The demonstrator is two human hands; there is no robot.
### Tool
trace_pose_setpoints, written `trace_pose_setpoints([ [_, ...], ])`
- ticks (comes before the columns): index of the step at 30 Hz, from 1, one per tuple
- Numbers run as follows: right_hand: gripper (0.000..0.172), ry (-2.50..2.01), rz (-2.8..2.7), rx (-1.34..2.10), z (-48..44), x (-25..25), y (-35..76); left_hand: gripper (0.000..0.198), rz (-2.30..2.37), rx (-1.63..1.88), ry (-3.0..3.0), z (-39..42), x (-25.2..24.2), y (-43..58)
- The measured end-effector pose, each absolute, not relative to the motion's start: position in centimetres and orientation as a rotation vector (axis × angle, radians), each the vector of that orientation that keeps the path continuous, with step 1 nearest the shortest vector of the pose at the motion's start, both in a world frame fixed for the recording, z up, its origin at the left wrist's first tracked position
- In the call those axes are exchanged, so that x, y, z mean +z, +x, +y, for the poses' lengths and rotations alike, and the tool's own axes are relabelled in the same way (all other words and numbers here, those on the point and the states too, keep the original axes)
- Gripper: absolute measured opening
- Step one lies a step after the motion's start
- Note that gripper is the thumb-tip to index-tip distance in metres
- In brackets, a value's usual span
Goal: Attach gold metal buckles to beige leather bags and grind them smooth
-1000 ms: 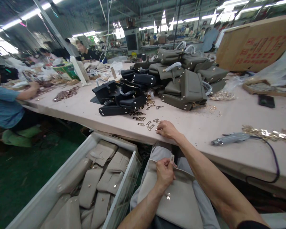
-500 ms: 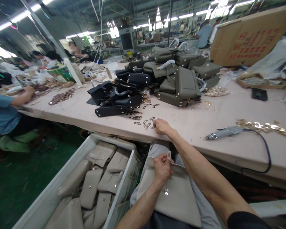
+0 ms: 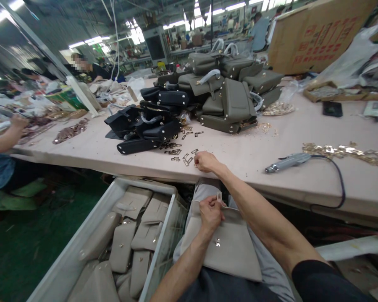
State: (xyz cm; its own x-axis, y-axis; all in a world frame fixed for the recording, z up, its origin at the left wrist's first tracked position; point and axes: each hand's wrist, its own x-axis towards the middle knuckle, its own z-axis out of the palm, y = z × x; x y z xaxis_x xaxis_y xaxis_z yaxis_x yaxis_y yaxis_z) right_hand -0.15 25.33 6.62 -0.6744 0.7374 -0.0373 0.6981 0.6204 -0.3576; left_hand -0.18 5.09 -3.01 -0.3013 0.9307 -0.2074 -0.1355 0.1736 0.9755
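Note:
On my lap lies a beige handbag (image 3: 229, 256) with a small metal clasp (image 3: 218, 242) on its front. My left hand (image 3: 211, 214) grips the top edge of its flap, fingers closed. A small rectangular metal frame (image 3: 219, 196) stands up at those fingertips, against the edge. My right hand (image 3: 206, 162) reaches over the table's front edge, its fingertips pinched together and touching the tabletop. Whatever lies between them is hidden. Just left of it are several loose rectangular metal frames (image 3: 186, 161).
Left of my legs stands a white crate (image 3: 173, 205) of beige bags. Black bags (image 3: 145, 130) and olive bags (image 3: 239, 105) are piled on the table. At right lie a corded electric screwdriver (image 3: 288, 162) and gold metal parts (image 3: 343, 151). A co-worker's arm (image 3: 9, 134) is at far left.
The view has shifted slightly, so the table's contents sit further left. My right hand stays by the loose frames, its fingers drawn together. My left hand keeps its hold on the flap.

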Motion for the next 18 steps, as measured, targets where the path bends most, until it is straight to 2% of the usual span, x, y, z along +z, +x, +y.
trace_pose_setpoints([
  [3,0.013,-1.095,-2.466,0.66,23.6,6.1,2.2,0.03,1.455,1.299,0.846,5.1,-3.1,-0.3],
  [6,0.01,-0.948,-1.99,0.957,21.0,4.6,5.9,0.027,1.439,1.298,0.878,5.2,-3.2,-0.6],
  [10,0.04,-0.984,-1.489,1.303,16.3,2.2,10.5,0.03,1.412,1.273,0.873,5.2,-3.1,-1.0],
  [18,0.028,-1.138,-1.259,1.324,11.3,-1.5,13.1,0.041,1.277,1.222,0.777,5.6,-3.4,-1.0],
])
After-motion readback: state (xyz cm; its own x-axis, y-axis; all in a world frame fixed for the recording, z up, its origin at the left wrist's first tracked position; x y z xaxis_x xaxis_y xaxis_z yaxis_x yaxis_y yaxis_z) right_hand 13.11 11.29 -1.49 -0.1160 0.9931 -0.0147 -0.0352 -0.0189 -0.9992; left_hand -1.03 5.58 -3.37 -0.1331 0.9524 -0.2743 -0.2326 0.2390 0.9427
